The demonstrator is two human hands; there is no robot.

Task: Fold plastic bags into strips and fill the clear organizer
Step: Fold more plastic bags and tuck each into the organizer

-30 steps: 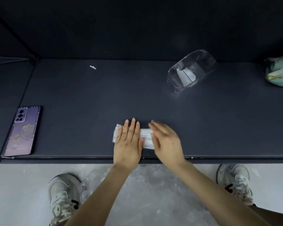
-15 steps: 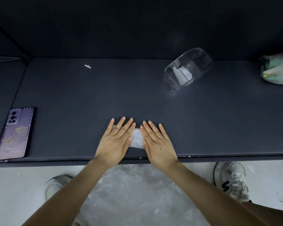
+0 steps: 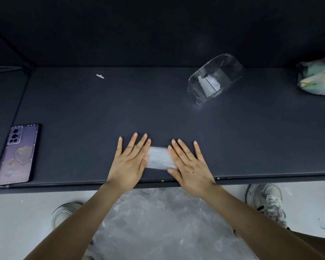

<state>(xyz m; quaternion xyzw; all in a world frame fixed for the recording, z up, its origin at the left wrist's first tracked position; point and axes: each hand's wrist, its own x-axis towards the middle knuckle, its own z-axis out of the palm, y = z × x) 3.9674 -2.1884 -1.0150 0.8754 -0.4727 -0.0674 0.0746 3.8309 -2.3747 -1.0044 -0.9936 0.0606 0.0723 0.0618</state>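
Dark table [image 3: 120, 102] spans the whole view; both hands lie on it near its front edge.

Clear plastic sheeting [image 3: 167, 222], crumpled, lies below the table edge, under and between the forearms.

Left hand [image 3: 129, 162]: flat, palm down, fingers straight and spread, nothing grasped. It covers the left end of the strip.

Right hand [image 3: 190, 166]: same, flat and released, fingers straight, on the right end of the strip.

Clear organizer [image 3: 192, 87]: forward of the right hand, well apart, tipped on its side. White folded plastic [image 3: 208, 83] inside; can't tell which compartment.

Phone [image 3: 17, 154]: far left of the left hand, back side up, near the table edge.

Green-and-white bag bundle [image 3: 317, 77]: far right, forward of the right hand, partly cut off by the frame.

Shoes: one [image 3: 266, 201] right of the right forearm, one [image 3: 64, 214] left of the left forearm, both on the floor.

Folded bag strip [image 3: 159, 158]: whitish, flat on the table, middle part showing between the two hands, both ends under them.

White scrap [image 3: 100, 76]: far forward of the left hand, alone.
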